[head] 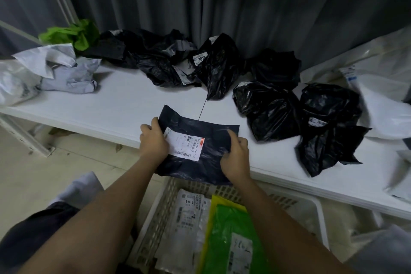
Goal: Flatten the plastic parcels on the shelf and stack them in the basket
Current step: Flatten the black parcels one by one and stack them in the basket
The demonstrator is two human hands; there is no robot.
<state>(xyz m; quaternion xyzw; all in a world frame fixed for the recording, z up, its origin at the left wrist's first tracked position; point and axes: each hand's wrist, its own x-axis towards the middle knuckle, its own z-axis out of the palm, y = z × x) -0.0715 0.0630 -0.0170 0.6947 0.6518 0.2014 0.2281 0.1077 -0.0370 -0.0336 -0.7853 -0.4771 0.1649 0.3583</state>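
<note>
Directly below the hands, the basket (169, 204) already held flat parcels. A flattened dark parcel (200, 151) was gripped at the shelf (111, 107) edge, left hand (153, 140) and right hand (235, 155) pinching opposite ends, long axis left-right.

There is only one view, from a camera worn on the person's head. It looks forward and down, with a wide angle that bends the straight lines near the borders. The long white flat shelf (106, 109) crosses the picture from the left to the right, and the grey pleated curtain (244, 6) behind it fills the top part. The camera is near: both bare forearms enter from the bottom border and reach to the middle, where the left hand (153, 140) and the right hand (235, 158) are seen from above and behind. Directly under the camera, at the bottom border, stands the white perforated plastic basket (164, 204), seen from almost straight above.
</note>
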